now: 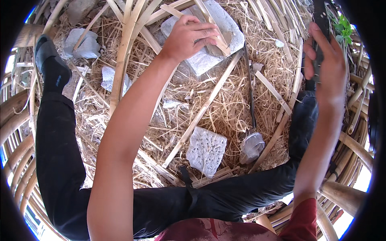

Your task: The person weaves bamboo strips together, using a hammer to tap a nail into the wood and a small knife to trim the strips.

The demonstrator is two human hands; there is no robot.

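Observation:
My left hand (189, 36) is closed round a split bamboo piece (220, 43), whose lower end rests on a pale stone block (233, 30). At the right, my right hand (327, 60) is raised, its fingers round a long dark tool (321, 24) that looks like a big knife. The hand partly hides this tool, and its upper end runs out of the picture. Several long bamboo strips (124, 52) lean and lie to the left of the block.
Straw and shavings (219, 108) cover the ground between my legs. A pitted grey stone (207, 150) lies nearer me, beside a crumpled clear plastic piece (252, 146) and a thin dark rod (250, 88). Another broken stone (82, 43) is near my left foot. Bamboo poles (343, 197) line the right side.

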